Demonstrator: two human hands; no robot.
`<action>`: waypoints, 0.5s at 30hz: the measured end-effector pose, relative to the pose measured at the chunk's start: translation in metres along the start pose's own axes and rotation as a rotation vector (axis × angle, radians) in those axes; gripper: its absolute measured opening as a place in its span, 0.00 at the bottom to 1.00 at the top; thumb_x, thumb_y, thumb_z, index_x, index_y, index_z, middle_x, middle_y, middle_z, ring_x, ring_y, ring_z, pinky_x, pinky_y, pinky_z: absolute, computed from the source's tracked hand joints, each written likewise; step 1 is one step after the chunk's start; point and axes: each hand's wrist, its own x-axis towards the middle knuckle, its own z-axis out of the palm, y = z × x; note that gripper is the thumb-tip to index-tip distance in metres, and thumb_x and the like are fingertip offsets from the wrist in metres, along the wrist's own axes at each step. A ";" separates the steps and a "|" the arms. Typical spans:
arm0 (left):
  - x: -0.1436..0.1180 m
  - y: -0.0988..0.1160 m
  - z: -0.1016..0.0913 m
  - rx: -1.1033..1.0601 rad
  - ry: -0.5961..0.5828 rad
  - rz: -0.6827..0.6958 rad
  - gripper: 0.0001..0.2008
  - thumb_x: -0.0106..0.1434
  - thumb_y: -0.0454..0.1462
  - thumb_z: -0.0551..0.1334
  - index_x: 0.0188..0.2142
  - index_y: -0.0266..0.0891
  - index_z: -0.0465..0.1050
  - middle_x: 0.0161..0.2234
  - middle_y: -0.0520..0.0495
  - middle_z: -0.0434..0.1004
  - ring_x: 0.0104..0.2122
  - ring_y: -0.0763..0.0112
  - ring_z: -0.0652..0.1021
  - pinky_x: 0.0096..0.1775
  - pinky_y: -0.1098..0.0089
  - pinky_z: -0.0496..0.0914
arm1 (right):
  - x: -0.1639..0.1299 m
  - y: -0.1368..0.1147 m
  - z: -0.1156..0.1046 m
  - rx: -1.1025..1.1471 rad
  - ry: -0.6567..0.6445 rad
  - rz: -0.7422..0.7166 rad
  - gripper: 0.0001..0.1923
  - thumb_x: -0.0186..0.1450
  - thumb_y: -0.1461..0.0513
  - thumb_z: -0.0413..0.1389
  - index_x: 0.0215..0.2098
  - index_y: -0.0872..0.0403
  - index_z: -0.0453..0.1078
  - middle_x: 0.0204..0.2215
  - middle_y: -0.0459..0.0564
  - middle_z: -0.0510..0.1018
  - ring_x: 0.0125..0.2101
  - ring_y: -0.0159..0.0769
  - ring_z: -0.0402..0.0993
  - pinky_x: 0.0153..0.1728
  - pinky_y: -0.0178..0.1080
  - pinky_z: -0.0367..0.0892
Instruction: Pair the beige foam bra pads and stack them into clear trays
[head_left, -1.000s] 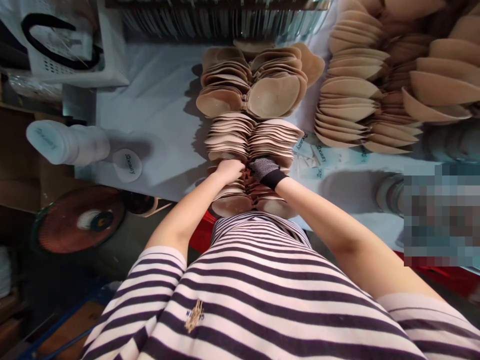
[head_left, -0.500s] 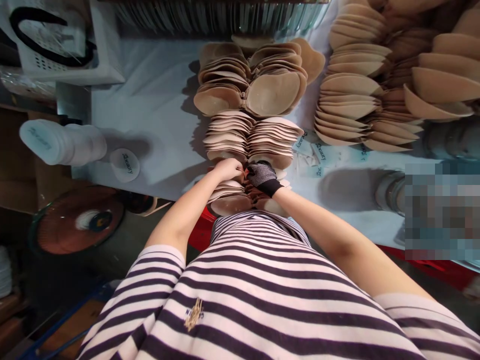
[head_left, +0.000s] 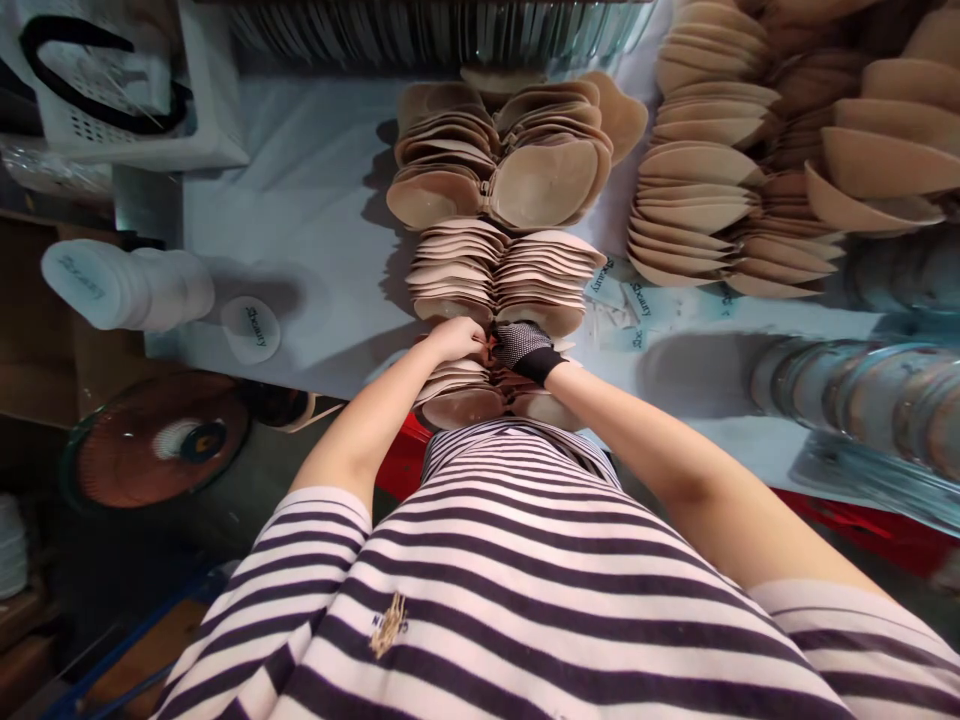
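Two rows of beige stick-on bra cups (head_left: 459, 408) lie nested on the table in front of my body, joined in pairs along the middle. At that middle line my bare left hand (head_left: 459, 339) is closed, fingertips pinching the front clasp of a bra. Opposite it, my right hand (head_left: 525, 348), in a black dotted glove, is also closed at the same clasp; its fingertips are partly hidden. Just beyond my hands stands a tight stack of bra cups (head_left: 459, 268). Behind that, larger bra cups (head_left: 546, 185) lie with their hollow sides showing.
More bra cups (head_left: 694, 175) are piled at the right. Clear round containers (head_left: 795, 385) line the right edge. Printed labels (head_left: 622, 300) lie beside the stack. At left are white printed discs (head_left: 82, 285), a single disc (head_left: 250, 330), a white basket (head_left: 214, 100) and a fan (head_left: 161, 440).
My hands stay at the clasp; the right hand and forearm have shifted very slightly. A blurred patch at the right edge is gone, and clear containers show there.
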 end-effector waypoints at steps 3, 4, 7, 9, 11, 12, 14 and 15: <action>-0.005 0.003 0.001 0.083 0.031 -0.047 0.10 0.54 0.40 0.65 0.34 0.43 0.85 0.34 0.46 0.84 0.34 0.63 0.78 0.34 0.69 0.65 | 0.003 -0.002 -0.004 -0.034 -0.015 -0.037 0.15 0.68 0.58 0.55 0.44 0.57 0.79 0.42 0.60 0.84 0.42 0.45 0.80 0.45 0.38 0.69; -0.007 0.004 0.001 0.092 0.051 -0.060 0.10 0.55 0.39 0.64 0.35 0.43 0.85 0.35 0.45 0.85 0.35 0.62 0.79 0.34 0.68 0.66 | 0.003 -0.002 -0.002 -0.010 -0.004 -0.021 0.14 0.67 0.58 0.55 0.45 0.55 0.79 0.43 0.58 0.84 0.43 0.45 0.80 0.44 0.37 0.69; -0.009 0.008 0.007 0.077 0.110 -0.098 0.11 0.58 0.37 0.62 0.36 0.42 0.85 0.37 0.43 0.85 0.38 0.60 0.80 0.37 0.67 0.68 | 0.001 -0.001 0.007 0.106 0.058 0.064 0.14 0.67 0.59 0.55 0.47 0.51 0.79 0.44 0.53 0.84 0.44 0.42 0.79 0.44 0.36 0.70; -0.010 0.012 0.011 0.080 0.118 -0.141 0.11 0.59 0.38 0.62 0.36 0.42 0.84 0.38 0.41 0.84 0.39 0.58 0.80 0.38 0.67 0.68 | -0.001 -0.002 0.014 0.183 0.103 0.103 0.14 0.68 0.59 0.53 0.47 0.51 0.79 0.43 0.51 0.84 0.44 0.40 0.79 0.44 0.35 0.70; -0.009 0.016 0.015 0.115 0.088 -0.187 0.11 0.60 0.38 0.62 0.37 0.42 0.84 0.39 0.40 0.84 0.40 0.56 0.81 0.38 0.66 0.69 | -0.002 -0.003 0.017 0.247 0.127 0.112 0.15 0.69 0.59 0.51 0.47 0.51 0.79 0.44 0.51 0.84 0.44 0.38 0.79 0.45 0.34 0.70; -0.009 0.018 0.016 0.146 0.068 -0.201 0.11 0.60 0.39 0.62 0.38 0.42 0.84 0.40 0.39 0.84 0.40 0.55 0.81 0.38 0.65 0.69 | -0.003 -0.004 0.017 0.256 0.128 0.109 0.16 0.70 0.60 0.51 0.47 0.51 0.79 0.44 0.50 0.84 0.44 0.37 0.79 0.46 0.34 0.70; -0.009 0.022 0.014 0.231 0.033 -0.199 0.10 0.61 0.39 0.63 0.38 0.42 0.83 0.41 0.38 0.83 0.42 0.53 0.81 0.40 0.64 0.70 | -0.003 -0.005 0.010 0.198 0.082 0.087 0.16 0.69 0.60 0.51 0.49 0.51 0.78 0.46 0.52 0.83 0.45 0.39 0.79 0.46 0.35 0.70; -0.009 0.023 0.012 0.277 0.019 -0.183 0.10 0.61 0.38 0.63 0.38 0.41 0.83 0.42 0.37 0.83 0.44 0.52 0.81 0.42 0.63 0.70 | -0.004 -0.004 0.004 0.129 0.036 0.079 0.15 0.69 0.60 0.52 0.49 0.52 0.78 0.46 0.54 0.83 0.46 0.41 0.79 0.46 0.37 0.71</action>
